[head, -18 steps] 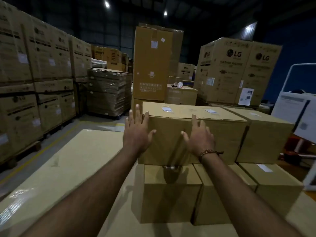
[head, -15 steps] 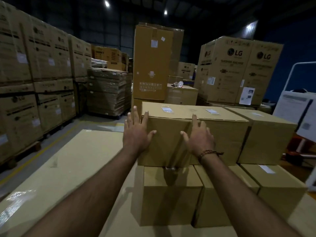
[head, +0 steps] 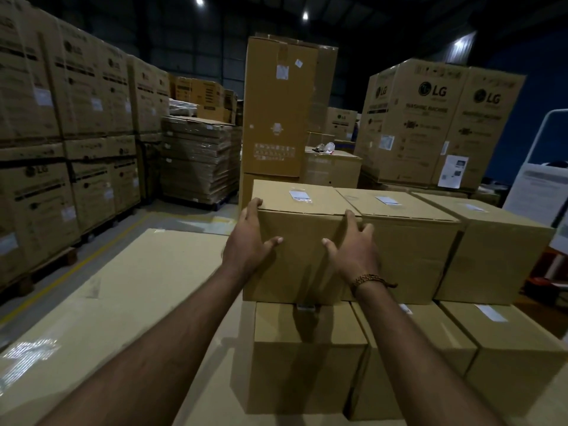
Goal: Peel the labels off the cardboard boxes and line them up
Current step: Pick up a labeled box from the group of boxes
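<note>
A plain cardboard box (head: 302, 241) sits top left in a two-tier stack. My left hand (head: 250, 241) wraps its left edge, fingers over the top corner, thumb on the front face. My right hand (head: 353, 247) grips its right edge, fingers in the gap beside the neighbouring box (head: 408, 241). A white label (head: 299, 195) lies on top of the held box. Another label (head: 388, 200) is on the neighbouring box, and a third box (head: 498, 250) at the right carries one too.
Lower-tier boxes (head: 307, 364) carry the stack. A large flat carton (head: 107, 302) lies at the left below my arms. Tall stacked LG cartons (head: 61, 118) line the left aisle, more stand at the back right (head: 436, 124). A tall upright carton (head: 276, 109) rises behind.
Both hands have moved from lying flat on the box's front face to gripping its left and right edges. The view has come slightly closer.
</note>
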A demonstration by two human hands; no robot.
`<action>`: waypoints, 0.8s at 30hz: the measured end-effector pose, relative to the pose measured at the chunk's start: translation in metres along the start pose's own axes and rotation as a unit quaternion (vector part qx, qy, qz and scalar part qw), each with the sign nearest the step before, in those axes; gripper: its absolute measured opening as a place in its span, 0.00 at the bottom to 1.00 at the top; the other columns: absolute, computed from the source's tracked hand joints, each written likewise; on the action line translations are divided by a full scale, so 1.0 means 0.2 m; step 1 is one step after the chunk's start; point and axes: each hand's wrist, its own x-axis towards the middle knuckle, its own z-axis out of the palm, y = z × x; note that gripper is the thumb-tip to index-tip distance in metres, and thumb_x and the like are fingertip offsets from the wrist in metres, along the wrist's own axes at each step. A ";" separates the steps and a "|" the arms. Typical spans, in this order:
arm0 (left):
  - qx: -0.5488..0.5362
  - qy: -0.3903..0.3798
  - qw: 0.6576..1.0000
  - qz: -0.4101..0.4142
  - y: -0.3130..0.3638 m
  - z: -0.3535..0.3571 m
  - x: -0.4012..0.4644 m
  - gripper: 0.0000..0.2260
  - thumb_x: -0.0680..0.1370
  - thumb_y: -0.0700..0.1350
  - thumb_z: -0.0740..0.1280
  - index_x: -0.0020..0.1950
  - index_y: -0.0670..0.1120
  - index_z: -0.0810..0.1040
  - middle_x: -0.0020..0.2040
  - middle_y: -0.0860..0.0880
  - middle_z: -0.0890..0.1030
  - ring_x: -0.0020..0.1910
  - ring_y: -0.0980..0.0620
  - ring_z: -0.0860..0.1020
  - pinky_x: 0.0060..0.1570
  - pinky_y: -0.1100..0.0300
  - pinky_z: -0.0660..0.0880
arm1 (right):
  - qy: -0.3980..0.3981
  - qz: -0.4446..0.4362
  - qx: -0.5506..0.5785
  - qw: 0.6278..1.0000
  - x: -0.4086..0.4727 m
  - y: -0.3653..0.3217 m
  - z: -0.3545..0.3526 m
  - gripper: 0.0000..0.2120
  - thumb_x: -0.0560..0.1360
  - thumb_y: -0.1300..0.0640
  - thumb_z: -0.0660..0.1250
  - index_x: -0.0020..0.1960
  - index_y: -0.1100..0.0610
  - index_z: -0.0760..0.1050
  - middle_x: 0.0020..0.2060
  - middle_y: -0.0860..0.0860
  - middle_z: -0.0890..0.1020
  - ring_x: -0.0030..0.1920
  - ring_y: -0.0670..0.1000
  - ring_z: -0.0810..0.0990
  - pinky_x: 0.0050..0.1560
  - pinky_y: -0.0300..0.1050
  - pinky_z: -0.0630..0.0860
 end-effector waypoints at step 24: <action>-0.065 0.141 0.987 -0.048 -0.06 -0.60 -0.46 0.39 0.71 0.46 0.82 0.76 0.55 0.64 0.72 0.47 0.76 0.69 0.46 0.76 0.63 0.45 0.80 | 0.088 -0.113 0.180 0.973 -0.38 -0.33 -0.09 0.39 0.65 0.54 0.87 0.72 0.47 0.73 0.67 0.52 0.68 0.63 0.48 0.71 0.66 0.53 0.81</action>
